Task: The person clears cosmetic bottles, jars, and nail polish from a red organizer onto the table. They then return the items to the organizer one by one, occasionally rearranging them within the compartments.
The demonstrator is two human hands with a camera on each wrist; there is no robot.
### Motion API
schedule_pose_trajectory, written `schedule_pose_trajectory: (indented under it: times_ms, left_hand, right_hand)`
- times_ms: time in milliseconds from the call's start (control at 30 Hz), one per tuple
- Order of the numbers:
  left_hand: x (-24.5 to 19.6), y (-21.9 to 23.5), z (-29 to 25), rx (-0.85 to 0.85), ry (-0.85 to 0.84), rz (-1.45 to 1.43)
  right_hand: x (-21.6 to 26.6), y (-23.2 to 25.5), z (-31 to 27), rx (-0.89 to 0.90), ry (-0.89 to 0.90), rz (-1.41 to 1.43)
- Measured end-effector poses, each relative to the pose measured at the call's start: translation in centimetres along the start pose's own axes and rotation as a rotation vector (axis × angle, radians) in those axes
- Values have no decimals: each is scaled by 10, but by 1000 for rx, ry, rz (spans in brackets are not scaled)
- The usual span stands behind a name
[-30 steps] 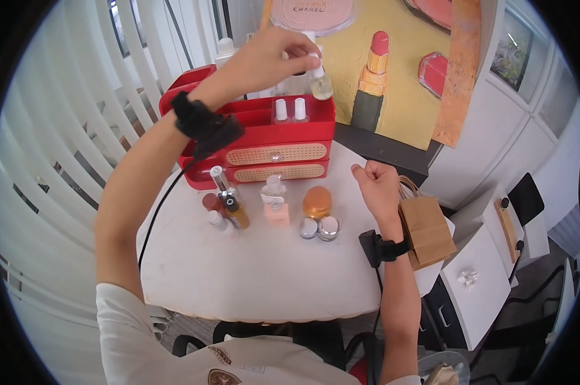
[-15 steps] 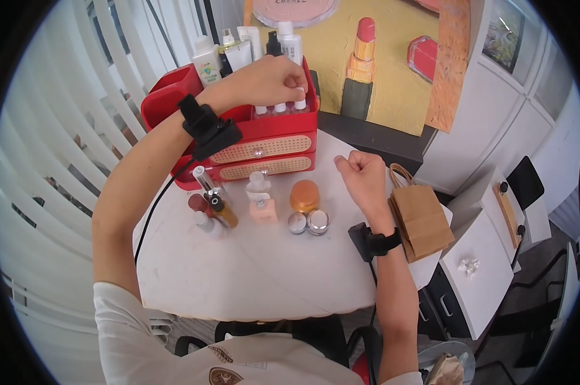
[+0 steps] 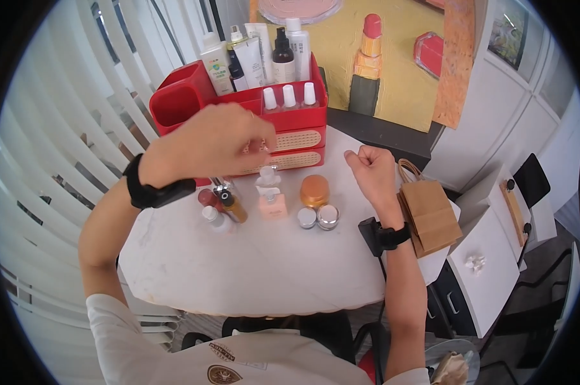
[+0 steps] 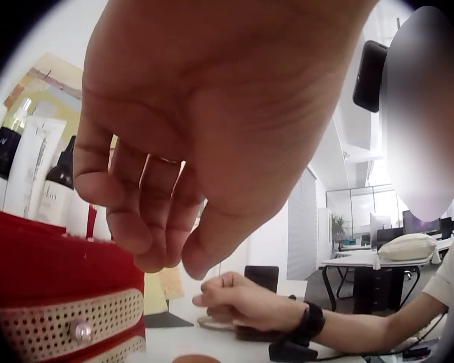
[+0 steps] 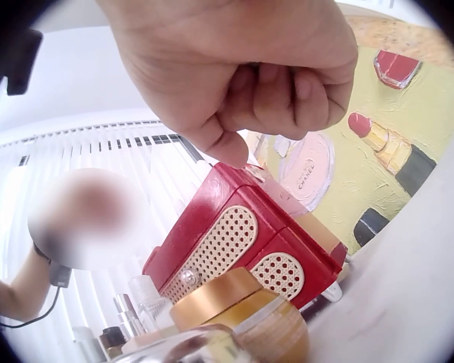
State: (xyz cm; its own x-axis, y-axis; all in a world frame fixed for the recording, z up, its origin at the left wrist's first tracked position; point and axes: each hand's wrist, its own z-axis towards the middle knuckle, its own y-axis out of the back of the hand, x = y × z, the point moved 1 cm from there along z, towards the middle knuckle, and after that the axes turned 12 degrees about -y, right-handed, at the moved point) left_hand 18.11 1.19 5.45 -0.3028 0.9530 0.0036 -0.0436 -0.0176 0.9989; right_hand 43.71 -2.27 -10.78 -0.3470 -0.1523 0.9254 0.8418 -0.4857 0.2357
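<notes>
The left hand (image 3: 206,142) is in front of the red organizer (image 3: 193,106), over its drawers, its fingers loosely bent. In the left wrist view no object is in that hand (image 4: 212,106). Three small white-capped bottles (image 3: 290,97) stand in the organizer's front compartment. Above the table's right side the right hand (image 3: 374,173) is held with curled fingers and nothing in them; the right wrist view shows the fingers of this hand (image 5: 250,76) folded in. Between the hands stand an orange-lidded jar (image 3: 315,190), two silver-lidded jars (image 3: 328,217) and a pink bottle (image 3: 272,205).
Taller bottles and tubes (image 3: 249,61) fill the organizer's back. Front left on the white table (image 3: 258,269) is a cluster with a brown bottle (image 3: 234,206) and a white-capped one (image 3: 214,218). A paper bag (image 3: 429,215) stands at the right edge, a lipstick painting (image 3: 399,83) behind.
The left hand has put a small white-capped bottle beside two others in the front compartment, let go and moved down and left. The right hand has kept its curled pose.
</notes>
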Motion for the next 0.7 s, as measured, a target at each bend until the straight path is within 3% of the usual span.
schedule_pose_trajectory:
  times_ms: [33,100,133,233,267,400,500,600,700]
  left_hand:
    - [5,-11,-3,0,6,1]
    - [15,-36,-8,-48,-186,52]
    - [15,-41,-7,74,-112,-18]
    - [24,-55,-2,153,-65,-186]
    - [20,-51,2,210,5,-220]
    - [18,-44,1,221,9,-192]
    - [27,-32,-9,130,-110,-139]
    - [25,-9,-24,110,28,-126]
    - [38,-5,-53,71,52,-44]
  right_hand:
    - [2,1,-1,1,-2,-11]
    - [3,0,0,9,5,-23]
    - [1,-1,0,8,2,-28]
    - [3,0,-1,-5,-3,-30]
    - [4,1,-1,-13,-15,-23]
    - [3,1,0,-22,-7,-43]
    - [4,1,-1,-30,4,-57]
    - [1,1,1,-31,19,-33]
    - [0,1,1,-27,17,-21]
